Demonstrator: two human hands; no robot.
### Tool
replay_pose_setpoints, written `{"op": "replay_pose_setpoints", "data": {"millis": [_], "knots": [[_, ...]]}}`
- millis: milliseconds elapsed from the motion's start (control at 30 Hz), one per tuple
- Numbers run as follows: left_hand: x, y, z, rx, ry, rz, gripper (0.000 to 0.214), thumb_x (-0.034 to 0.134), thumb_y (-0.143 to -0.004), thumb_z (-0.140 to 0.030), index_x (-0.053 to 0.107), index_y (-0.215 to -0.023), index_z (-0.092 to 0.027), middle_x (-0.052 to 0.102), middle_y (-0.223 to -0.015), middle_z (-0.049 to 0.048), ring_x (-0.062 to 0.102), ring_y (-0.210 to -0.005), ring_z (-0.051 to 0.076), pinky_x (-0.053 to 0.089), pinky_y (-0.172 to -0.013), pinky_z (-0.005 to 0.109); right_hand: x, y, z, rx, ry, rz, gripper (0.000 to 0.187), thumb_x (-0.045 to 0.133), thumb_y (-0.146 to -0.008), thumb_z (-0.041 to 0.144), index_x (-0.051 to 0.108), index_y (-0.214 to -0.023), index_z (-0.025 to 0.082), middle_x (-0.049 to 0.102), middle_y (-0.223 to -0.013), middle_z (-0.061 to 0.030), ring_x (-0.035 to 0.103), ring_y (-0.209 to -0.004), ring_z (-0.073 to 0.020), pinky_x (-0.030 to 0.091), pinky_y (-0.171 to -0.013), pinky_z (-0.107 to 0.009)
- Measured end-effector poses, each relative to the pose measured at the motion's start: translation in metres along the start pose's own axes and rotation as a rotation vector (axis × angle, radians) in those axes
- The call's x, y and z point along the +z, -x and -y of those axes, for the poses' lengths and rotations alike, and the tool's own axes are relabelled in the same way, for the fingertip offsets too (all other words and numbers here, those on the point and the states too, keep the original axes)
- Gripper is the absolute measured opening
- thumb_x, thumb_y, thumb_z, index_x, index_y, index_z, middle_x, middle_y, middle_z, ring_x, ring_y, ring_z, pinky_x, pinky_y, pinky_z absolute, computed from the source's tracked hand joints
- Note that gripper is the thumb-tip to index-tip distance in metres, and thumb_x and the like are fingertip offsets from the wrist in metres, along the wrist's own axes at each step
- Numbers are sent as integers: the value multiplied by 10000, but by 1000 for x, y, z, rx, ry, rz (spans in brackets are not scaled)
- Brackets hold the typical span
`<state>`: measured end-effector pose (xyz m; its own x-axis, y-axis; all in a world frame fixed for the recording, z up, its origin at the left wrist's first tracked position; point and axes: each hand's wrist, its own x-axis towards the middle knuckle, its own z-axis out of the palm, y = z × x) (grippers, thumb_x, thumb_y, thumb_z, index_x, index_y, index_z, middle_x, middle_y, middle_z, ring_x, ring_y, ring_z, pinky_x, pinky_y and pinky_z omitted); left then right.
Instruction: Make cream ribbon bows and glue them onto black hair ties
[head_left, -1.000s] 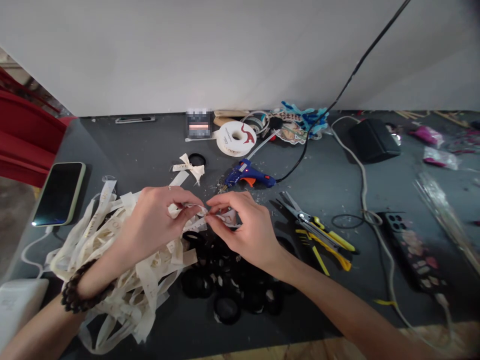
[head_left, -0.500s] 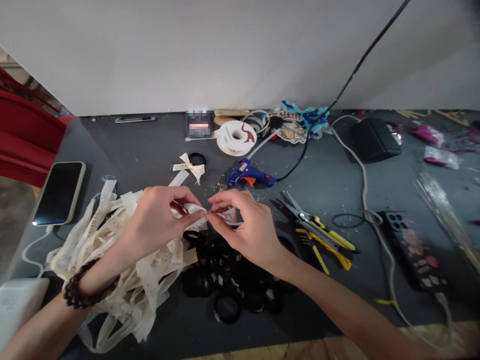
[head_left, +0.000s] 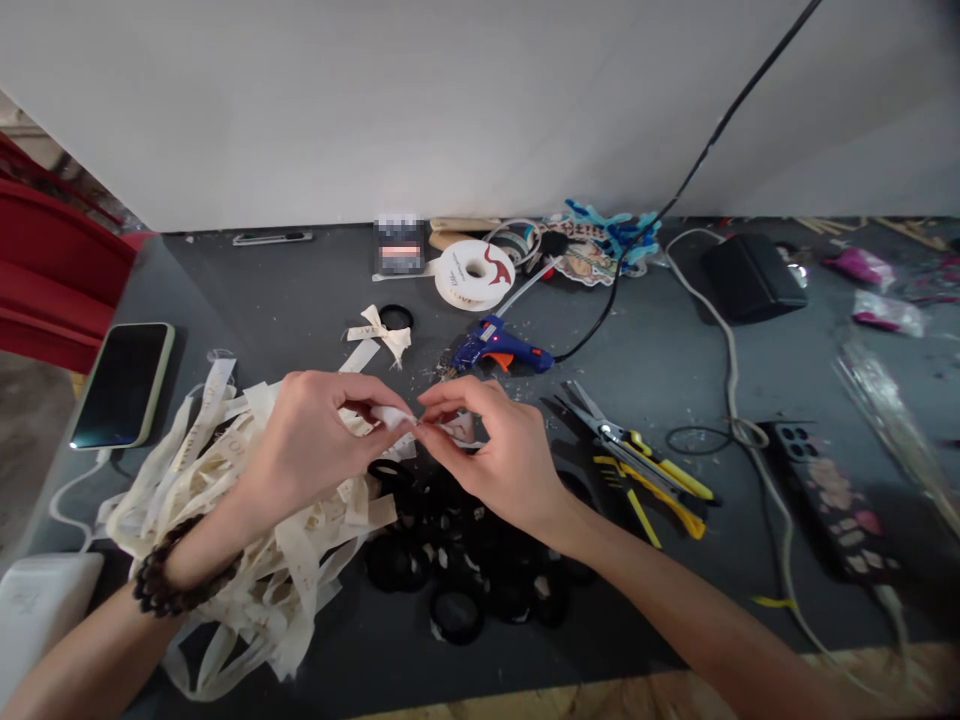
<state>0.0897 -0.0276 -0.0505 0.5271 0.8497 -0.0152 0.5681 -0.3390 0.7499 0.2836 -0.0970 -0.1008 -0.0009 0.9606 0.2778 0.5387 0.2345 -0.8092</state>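
Between my two hands a piece of white printed ribbon (head_left: 391,415) is pinched at its middle. My left hand (head_left: 330,425) is closed on its left part, thumb against forefinger. From the other side my right hand (head_left: 491,440) grips it, and the fingertips of both hands meet. Under my left wrist lies a heap of cut cream ribbons (head_left: 292,560). Below my right hand is a pile of black hair ties (head_left: 457,612). Beyond the hands a ribbon bow (head_left: 384,333) lies by a black hair tie (head_left: 396,318).
A blue glue gun (head_left: 499,345) lies just beyond my hands, its black cord (head_left: 611,300) rising rightward. Yellow-handled scissors (head_left: 637,460) are at right. A ribbon spool (head_left: 474,275) stands at the back. Phones lie left (head_left: 124,385) and right (head_left: 832,500), with charging cables.
Both hands stay in nearly the same place, still pinching the ribbon, with only slight finger movement. The whole view has shifted very slightly.
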Motion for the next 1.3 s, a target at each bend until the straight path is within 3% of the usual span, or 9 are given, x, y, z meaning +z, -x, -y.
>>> {"op": "replay_pose_setpoints", "data": {"millis": [167, 367, 467, 600, 767, 967, 1067, 1300], "knots": [[-3, 1, 1, 29, 16, 3, 113, 747, -804, -178, 826, -836, -252, 800, -776, -36, 701, -645, 130, 493, -604, 216, 0, -1, -1, 9, -5, 9, 204, 738, -870, 179, 671, -1046, 255, 795, -926, 24, 734, -885, -173, 528, -817, -320], [6, 1, -1, 108, -46, -76, 166, 697, -884, -248, 764, -740, -199, 774, -741, -1, 683, -648, 141, 476, -601, 238, -1, -1, 4, 28, -14, 25, 179, 730, -874, 195, 677, -1037, 245, 795, -922, 12, 727, -874, -184, 523, -810, -330], [9, 1, -1, 74, -13, -94, 128, 726, -869, -268, 753, -763, -202, 755, -746, -7, 642, -643, 132, 470, -604, 233, -2, -2, 6, 43, 6, 38, 150, 714, -879, 179, 685, -1008, 252, 794, -929, 20, 719, -859, -184, 498, -836, -347], [6, 0, 0, 30, -26, -53, 326, 636, -954, -380, 697, -704, -180, 612, -612, -27, 476, -564, 105, 378, -542, 237, -2, -4, 7, 51, 9, 48, 56, 731, -895, 223, 701, -911, 269, 783, -880, 39, 695, -798, -173, 454, -843, -352], [6, -2, -1, -68, -44, -3, 433, 571, -981, -428, 605, -635, -169, 459, -559, -40, 383, -539, 98, 300, -511, 248, 0, -6, 9, 45, -2, 105, 49, 728, -912, 246, 692, -879, 253, 746, -789, 65, 657, -706, -139, 383, -846, -354], [21, -1, 3, -51, -64, -8, 392, 537, -1013, -376, 556, -676, -178, 517, -569, -47, 414, -529, 97, 310, -538, 247, 2, -4, 10, 123, -14, 112, 76, 710, -921, 275, 677, -866, 235, 742, -768, 55, 664, -722, -148, 388, -820, -341], [28, 1, 8, -84, 33, 4, 353, 544, -1017, -409, 606, -757, -179, 577, -636, -31, 478, -573, 111, 337, -557, 247, 1, -6, 7, 138, -7, 99, 116, 709, -918, 270, 665, -816, 236, 734, -734, 55, 660, -706, -151, 398, -813, -342], [37, 4, 13, -220, 533, 90, 318, 656, -949, -471, 619, -828, -179, 603, -773, -5, 534, -712, 131, 419, -635, 249, -7, -12, 3, 156, -47, 104, 156, 731, -903, 260, 665, -764, 236, 724, -711, 61, 665, -695, -143, 442, -812, -322]]}}
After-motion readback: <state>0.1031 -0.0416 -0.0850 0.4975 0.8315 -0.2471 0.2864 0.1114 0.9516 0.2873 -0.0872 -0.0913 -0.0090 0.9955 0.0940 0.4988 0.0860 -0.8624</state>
